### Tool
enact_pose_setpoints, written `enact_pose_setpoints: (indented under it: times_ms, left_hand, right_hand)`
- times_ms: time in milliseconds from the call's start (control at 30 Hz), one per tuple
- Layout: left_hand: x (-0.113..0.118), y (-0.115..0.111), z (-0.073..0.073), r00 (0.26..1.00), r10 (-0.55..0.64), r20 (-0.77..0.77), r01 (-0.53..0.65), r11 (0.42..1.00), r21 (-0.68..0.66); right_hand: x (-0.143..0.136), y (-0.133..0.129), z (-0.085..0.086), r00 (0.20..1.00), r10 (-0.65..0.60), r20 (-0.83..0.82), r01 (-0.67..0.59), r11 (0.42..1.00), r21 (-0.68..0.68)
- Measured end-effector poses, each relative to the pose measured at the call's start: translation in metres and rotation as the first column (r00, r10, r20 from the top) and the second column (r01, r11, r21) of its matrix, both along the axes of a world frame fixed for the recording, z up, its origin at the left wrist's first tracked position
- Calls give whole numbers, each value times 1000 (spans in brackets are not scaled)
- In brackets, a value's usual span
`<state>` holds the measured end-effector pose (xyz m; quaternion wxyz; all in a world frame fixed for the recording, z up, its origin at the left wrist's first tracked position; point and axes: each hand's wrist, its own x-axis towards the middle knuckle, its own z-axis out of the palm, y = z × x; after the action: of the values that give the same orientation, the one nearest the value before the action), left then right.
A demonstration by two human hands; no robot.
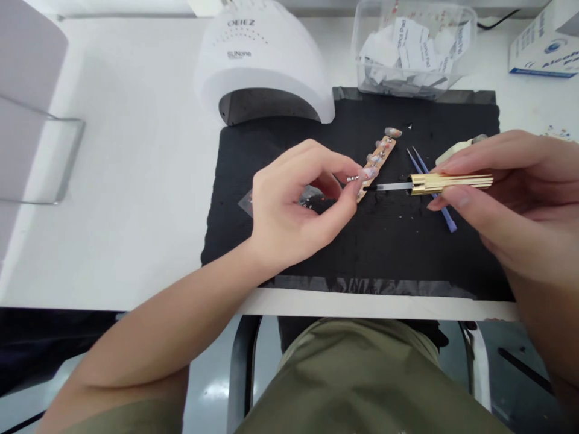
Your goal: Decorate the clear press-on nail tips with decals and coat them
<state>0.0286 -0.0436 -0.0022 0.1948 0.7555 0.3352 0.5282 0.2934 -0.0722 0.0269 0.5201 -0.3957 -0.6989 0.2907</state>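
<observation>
My left hand is closed in a pinch on a small false nail with tiny silver beads beside it; the fingertips partly hide it. Just behind and below runs a wooden strip carrying several decorated false nails, pale with orange and blue bits. A nail polish brush with a ribbed gold cap handle is gripped between the thumb and fingers of my right hand. Its dark bristle tip points left, close to the false nail and my left thumb; contact cannot be made out.
Blue tweezers lie beneath the brush on the black mat. A clear packet is partly under my left hand. Behind stand a white nail lamp, a clear bin of alcohol pads and a box.
</observation>
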Motion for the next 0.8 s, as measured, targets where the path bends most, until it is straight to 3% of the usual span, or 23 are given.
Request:
enact_pose_setpoints:
  times_ms: [533, 800]
  left_hand:
    - [1, 2, -4, 998, -22, 52, 20, 999, 29]
    - [0, 1, -4, 1000, -10, 23, 9, 999, 53]
  right_hand:
    - [-4, 5, -5, 996, -50, -71, 53, 998, 37]
    - [-6, 2, -2, 985, -159, -65, 157, 987, -43]
